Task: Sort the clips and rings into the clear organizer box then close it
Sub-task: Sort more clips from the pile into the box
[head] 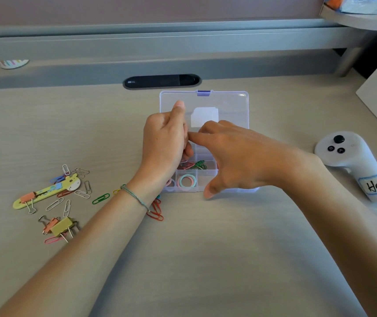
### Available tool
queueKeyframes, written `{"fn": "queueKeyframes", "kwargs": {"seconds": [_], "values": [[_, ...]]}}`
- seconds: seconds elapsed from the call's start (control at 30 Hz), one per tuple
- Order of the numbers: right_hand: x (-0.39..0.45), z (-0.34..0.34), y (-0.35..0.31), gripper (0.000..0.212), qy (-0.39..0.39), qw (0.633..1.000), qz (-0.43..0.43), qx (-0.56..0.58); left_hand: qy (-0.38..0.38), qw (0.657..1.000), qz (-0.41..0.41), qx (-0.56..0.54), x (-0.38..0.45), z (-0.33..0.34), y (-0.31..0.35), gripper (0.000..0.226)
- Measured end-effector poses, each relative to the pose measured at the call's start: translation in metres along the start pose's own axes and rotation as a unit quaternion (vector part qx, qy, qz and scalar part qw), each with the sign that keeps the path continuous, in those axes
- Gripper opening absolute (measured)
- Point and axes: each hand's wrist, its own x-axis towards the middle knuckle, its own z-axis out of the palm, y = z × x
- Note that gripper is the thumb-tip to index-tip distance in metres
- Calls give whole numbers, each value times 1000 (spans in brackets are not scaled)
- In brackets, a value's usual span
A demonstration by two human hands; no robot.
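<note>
Clear organizer box (233, 106) open | left hand (164, 143) curled, contents hidden | right hand (240, 156) spread | controller (352, 161) right

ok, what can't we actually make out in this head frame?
- What the left hand holds: its curled fingers face away.
- Organizer box middle compartments: both hands cover them.
- Right hand fingertips: hidden behind the left hand.
- Controller label: cut off by its curve.

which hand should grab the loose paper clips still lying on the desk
Probably the left hand: the loose paper clips lie on its side of the organizer box, while the right hand would have to cross over.
</note>
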Motion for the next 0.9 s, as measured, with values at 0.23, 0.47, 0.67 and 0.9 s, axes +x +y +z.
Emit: {"fn": "queueKeyframes", "kwargs": {"seconds": [0.23,0.47,0.67,0.9], "values": [[0,1,1,86,0,1000,0,-3,-5,1000,-9,-28,0,-1,0,64],[1,0,0,94,2,1000,1,-9,4,1000,-14,-12,-2,0,0,62],[1,1,0,99,7,1000,2,-7,16,999,-20,-18,0,2,3,57],[-1,-8,11,100,-3,997,28,69,-6,988,-78,-136,6,5,14,55]]}}
